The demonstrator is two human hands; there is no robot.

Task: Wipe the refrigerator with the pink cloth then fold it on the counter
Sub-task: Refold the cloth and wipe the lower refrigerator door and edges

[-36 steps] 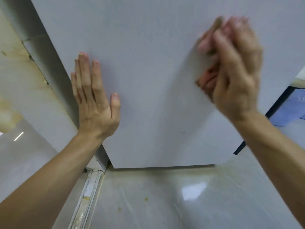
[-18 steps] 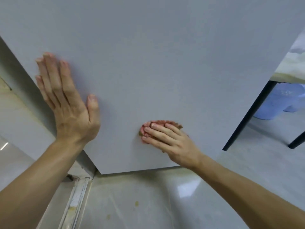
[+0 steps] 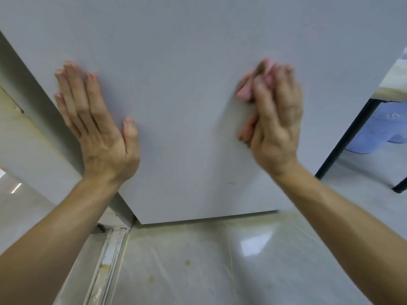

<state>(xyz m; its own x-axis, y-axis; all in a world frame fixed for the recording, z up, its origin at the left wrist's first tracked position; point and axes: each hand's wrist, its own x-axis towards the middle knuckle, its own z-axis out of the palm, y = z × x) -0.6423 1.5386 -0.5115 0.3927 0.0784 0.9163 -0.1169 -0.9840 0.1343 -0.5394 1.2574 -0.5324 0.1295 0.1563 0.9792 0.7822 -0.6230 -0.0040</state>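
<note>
The pale grey refrigerator [image 3: 187, 73] front fills the upper view, its bottom edge just above the floor. My left hand [image 3: 94, 119] lies flat against it near its left edge, fingers straight and pointing up. My right hand [image 3: 275, 119] presses the bunched pink cloth [image 3: 246, 91] against the front on the right side. Only the cloth's left edge shows past my fingers and palm; the hand is blurred.
A glossy pale tiled floor [image 3: 198, 260] lies below, with a metal floor track [image 3: 110, 256] at the lower left. A beige wall [image 3: 19, 133] stands left of the refrigerator. At right are a black table leg [image 3: 343, 144] and a light blue plastic stool [image 3: 378, 130].
My right hand swept the cloth from the upper right down to the refrigerator's lower middle, then back up to the right. My left hand has stayed flat on the front.
</note>
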